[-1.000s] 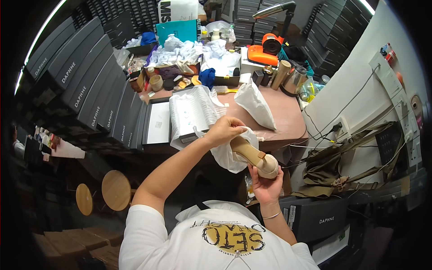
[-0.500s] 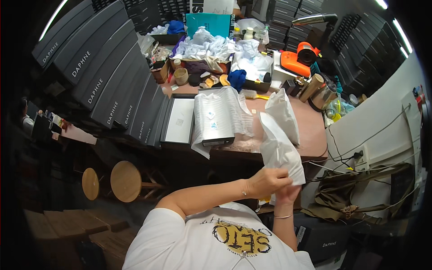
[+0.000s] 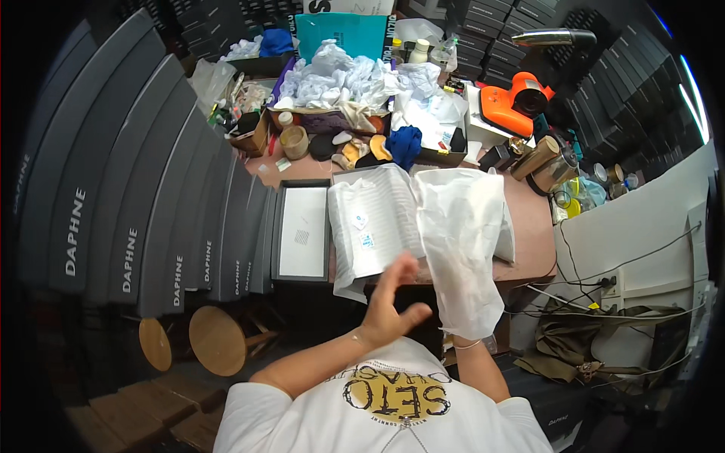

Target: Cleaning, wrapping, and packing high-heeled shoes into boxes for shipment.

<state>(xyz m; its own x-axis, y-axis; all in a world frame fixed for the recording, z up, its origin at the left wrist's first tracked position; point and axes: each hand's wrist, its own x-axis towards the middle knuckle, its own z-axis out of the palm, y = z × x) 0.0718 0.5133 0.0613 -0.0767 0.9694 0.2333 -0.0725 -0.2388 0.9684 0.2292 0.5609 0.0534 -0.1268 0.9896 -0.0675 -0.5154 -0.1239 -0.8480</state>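
Note:
My left hand [image 3: 389, 308] is raised just in front of the table edge, holding nothing. Its thumb stands apart from the fingers, whose tips are a little blurred. A thin white translucent bag [image 3: 462, 241] covers my right hand; the forearm enters at the bag's lower end, and the fingers cannot be made out inside. Under the bag's right side another white bag [image 3: 510, 240] shows on the table. Left of both is a sheet of white ribbed foam wrap [image 3: 374, 208] with small stickers, draped over a dark shoebox. Beside it lies an open box part [image 3: 303, 232], dark-rimmed with a white inside.
Stacked dark shoeboxes [image 3: 151, 181] rise at the left. Crumpled white tissue [image 3: 332, 79] fills a box at the back. A blue cloth [image 3: 403, 146], a jar [image 3: 294, 141], an orange device [image 3: 510, 106] and a metal kettle [image 3: 555, 174] stand around the table's far side. Round stools [image 3: 217, 340] are below left.
My left hand has let go of the bag and moved left, opening. The bag now hangs spread out over my right hand, which was visible below it before. The view has shifted.

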